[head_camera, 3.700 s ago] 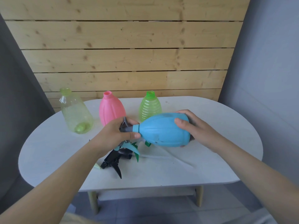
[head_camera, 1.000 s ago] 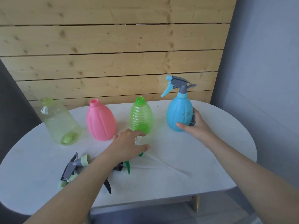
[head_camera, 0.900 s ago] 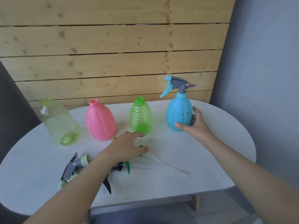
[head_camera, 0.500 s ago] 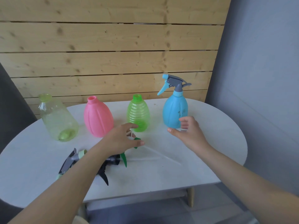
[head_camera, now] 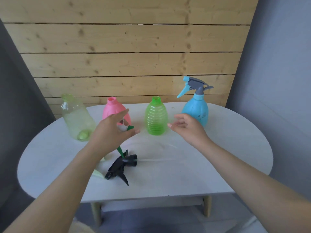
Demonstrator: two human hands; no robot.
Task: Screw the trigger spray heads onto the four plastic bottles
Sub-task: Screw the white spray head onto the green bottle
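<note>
Four bottles stand in a row at the back of the table: a clear yellowish one (head_camera: 75,118), a pink one (head_camera: 111,108), a ribbed green one (head_camera: 156,118) and a blue one (head_camera: 196,113). Only the blue bottle carries a grey-and-blue spray head (head_camera: 193,85); the other three necks are bare. My left hand (head_camera: 109,133) is raised in front of the pink bottle, shut on a green spray head (head_camera: 129,127) whose trigger hangs below my palm. My right hand (head_camera: 188,128) hovers open just right of the green bottle, touching nothing.
A black spray head (head_camera: 122,165) lies on the white oval table (head_camera: 218,157) near the front, its clear tube pointing right. A pale green spray head (head_camera: 98,173) peeks out from under my left forearm. A wooden plank wall stands behind the bottles.
My right hand stood the blue bottle upright at the right, let go and moved left toward the green bottle. My left hand picked the green spray head up off the table.
</note>
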